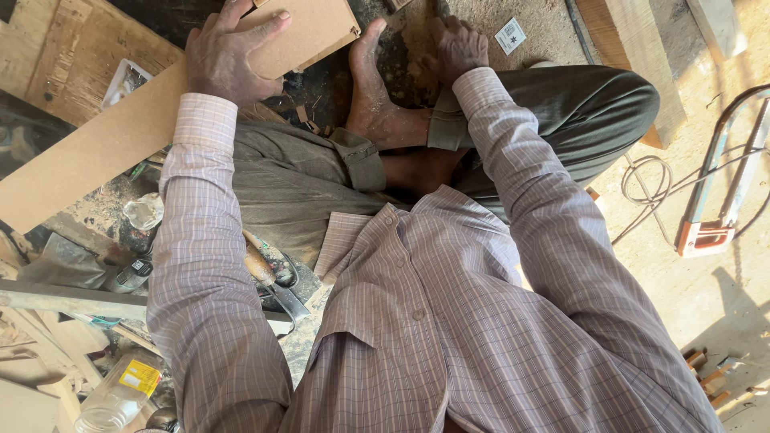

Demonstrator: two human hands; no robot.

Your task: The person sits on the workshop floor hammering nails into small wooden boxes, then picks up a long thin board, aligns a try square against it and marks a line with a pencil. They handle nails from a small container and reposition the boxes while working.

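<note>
I look down over my checked shirt at my crossed legs on a sawdust-covered floor. My left hand (228, 52) lies flat on top of a long tan fibreboard strip (96, 144) that runs from the top centre down to the left edge. My right hand (457, 44) rests on the dusty floor beyond my bare foot (373, 96), fingers curled; nothing shows in its grip, though its fingertips are partly hidden at the top edge.
A hacksaw with an orange handle (710, 224) and a coil of wire (646, 180) lie at the right. Wood-handled tools (269, 269), a clear plastic bottle (116, 393) and wood scraps crowd the left. Planks (634, 48) lie at the top right.
</note>
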